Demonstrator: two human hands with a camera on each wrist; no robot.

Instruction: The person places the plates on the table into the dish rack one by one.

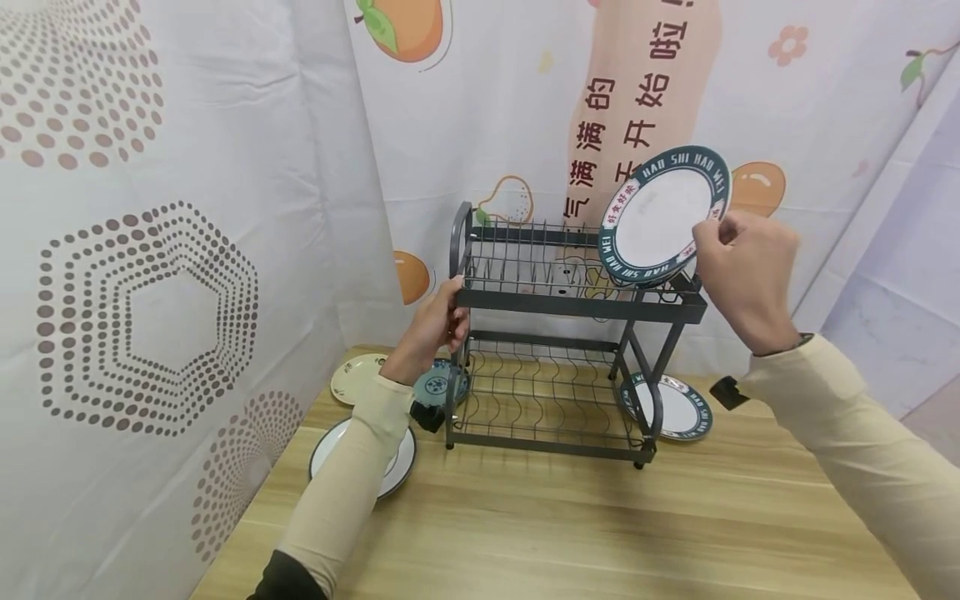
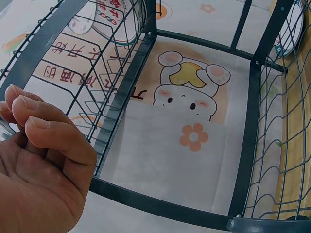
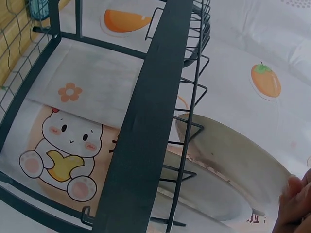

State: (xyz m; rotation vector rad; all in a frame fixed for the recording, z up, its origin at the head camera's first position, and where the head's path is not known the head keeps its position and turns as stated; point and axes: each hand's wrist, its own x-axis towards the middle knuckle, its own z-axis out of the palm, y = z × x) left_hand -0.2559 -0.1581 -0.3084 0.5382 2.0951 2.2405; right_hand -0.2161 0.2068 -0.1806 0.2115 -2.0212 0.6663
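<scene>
A dark two-tier dish rack (image 1: 577, 304) stands on the wooden table. My left hand (image 1: 435, 321) holds the left end of its upper tier, fingers curled in the left wrist view. Over the right end of that tier, my right hand (image 1: 750, 267) pinches the right edge of a white plate (image 1: 663, 218) with a dark green lettered rim. The plate is tilted up, its face toward me. In the right wrist view, the pale underside of the held plate (image 3: 238, 158) shows beside the rack's wires, with another plate (image 3: 209, 191) next to it.
Another green-rimmed plate (image 1: 675, 408) lies at the rack's right foot. Left of the rack are a blue patterned dish (image 1: 438, 383), a cream plate (image 1: 352, 379) and a white dark-rimmed plate (image 1: 401, 467). A printed curtain (image 1: 480, 100) hangs close behind the rack.
</scene>
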